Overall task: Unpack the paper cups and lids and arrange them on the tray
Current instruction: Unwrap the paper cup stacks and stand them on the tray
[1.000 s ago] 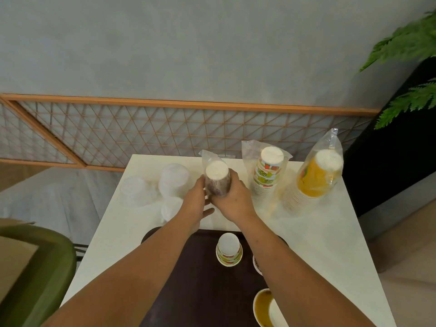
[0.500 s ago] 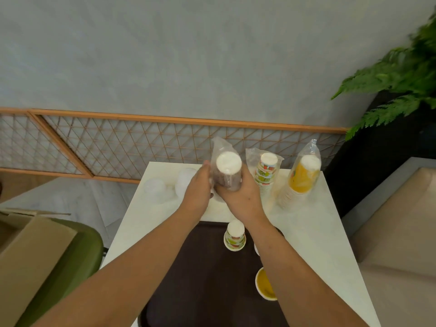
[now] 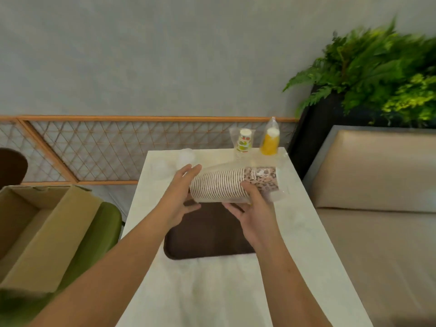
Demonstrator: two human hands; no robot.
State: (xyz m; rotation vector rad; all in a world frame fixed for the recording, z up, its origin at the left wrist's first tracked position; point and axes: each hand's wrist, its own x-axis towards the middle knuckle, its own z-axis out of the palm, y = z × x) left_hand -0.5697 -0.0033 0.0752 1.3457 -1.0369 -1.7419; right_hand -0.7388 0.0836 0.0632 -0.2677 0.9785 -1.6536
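Note:
A stack of brown leopard-print paper cups (image 3: 226, 185) in a clear plastic sleeve lies on its side in the air above the dark brown tray (image 3: 207, 234). My right hand (image 3: 252, 213) grips the stack from below, thumb over its near side. My left hand (image 3: 181, 194) has straight fingers against the stack's open left end. Two more sleeved stacks stand at the table's far edge: a fruit-print stack (image 3: 243, 145) and an orange stack (image 3: 269, 141). Clear lids (image 3: 186, 156) lie at the far left of the table, blurred. My arms hide whatever stands on the tray.
The white table (image 3: 212, 291) runs toward me. An open cardboard box (image 3: 40, 232) sits on a green chair (image 3: 94, 234) at the left. A beige bench (image 3: 377, 208) and a dark planter with ferns (image 3: 377, 74) are on the right. A lattice panel lines the wall.
The leopard-print stack was upright between both hands; now it is tipped on its side and lifted over the tray. The view has pulled back and swung right.

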